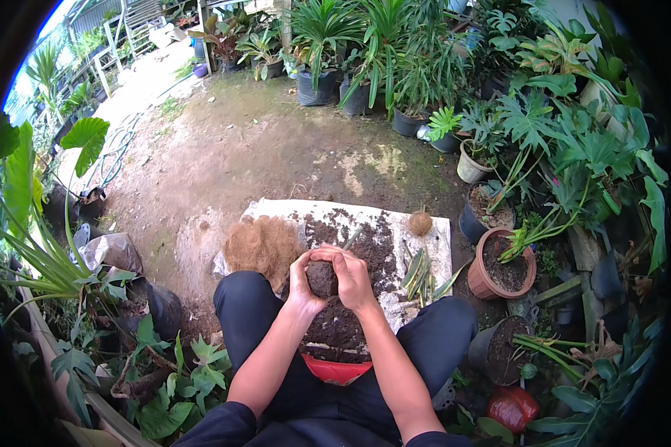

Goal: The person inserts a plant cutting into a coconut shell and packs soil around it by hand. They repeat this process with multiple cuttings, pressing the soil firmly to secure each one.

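A dark ball of moist soil [322,279] is cupped between my two hands above the ground sheet. My left hand [303,288] presses its left side, and my right hand [351,277] curves over the top and right. A greenish stem or leaf cutting [353,238] shows just beyond my fingers; whether it is set in the ball is hidden. Loose dark soil [379,260] spreads over the white sheet [439,226] below. Left of my hands lies a heap of brown coconut fibre [261,246]. A round fibre-wrapped ball [420,223] and several long variegated leaves [419,275] rest on the right.
A terracotta-coloured pot [500,279] and a black pot [500,349] stand near my right knee. Potted plants [317,84] line the back. A blue hose [117,146] lies at the left. Something red [336,370] shows between my legs.
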The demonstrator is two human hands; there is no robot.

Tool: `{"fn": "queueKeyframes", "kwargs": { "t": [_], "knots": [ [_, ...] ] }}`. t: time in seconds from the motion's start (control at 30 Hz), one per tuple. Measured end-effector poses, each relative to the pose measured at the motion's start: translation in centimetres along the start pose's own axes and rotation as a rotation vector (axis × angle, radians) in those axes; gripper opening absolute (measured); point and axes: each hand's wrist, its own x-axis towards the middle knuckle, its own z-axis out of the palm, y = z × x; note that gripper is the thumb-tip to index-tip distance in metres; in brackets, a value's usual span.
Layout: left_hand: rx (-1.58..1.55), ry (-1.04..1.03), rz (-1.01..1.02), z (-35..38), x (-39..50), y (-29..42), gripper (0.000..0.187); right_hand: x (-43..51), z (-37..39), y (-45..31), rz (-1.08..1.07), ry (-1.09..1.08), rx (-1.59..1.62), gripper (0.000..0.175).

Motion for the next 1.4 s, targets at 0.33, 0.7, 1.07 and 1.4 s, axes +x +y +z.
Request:
{"fn": "queueKeyframes", "kwargs": {
  "t": [0.33,0.7,1.07,1.4],
  "knots": [
    [0.105,0.208,0.294,-0.2,0.2,-1.7,0.030,-0.3,2.4,0.3,-0.246,0.224,-0.164,0.013],
    [-0.019,-0.053,0.067,0.8,-1.1,0.0,0.031,0.3,0.2,-0.8,-0.074,0.005,0.088,0.054],
    [0.156,0.046,0.214,0.2,-0.1,-1.6,0.044,-0.2,1.9,0.9,0.022,0.259,0.098,0.028],
    [0.076,-0.112,0.151,2.4,-1.7,0.1,0.045,-0.2,0.2,-1.2,-0.117,0.100,-0.078,0.062]
  ]
}}
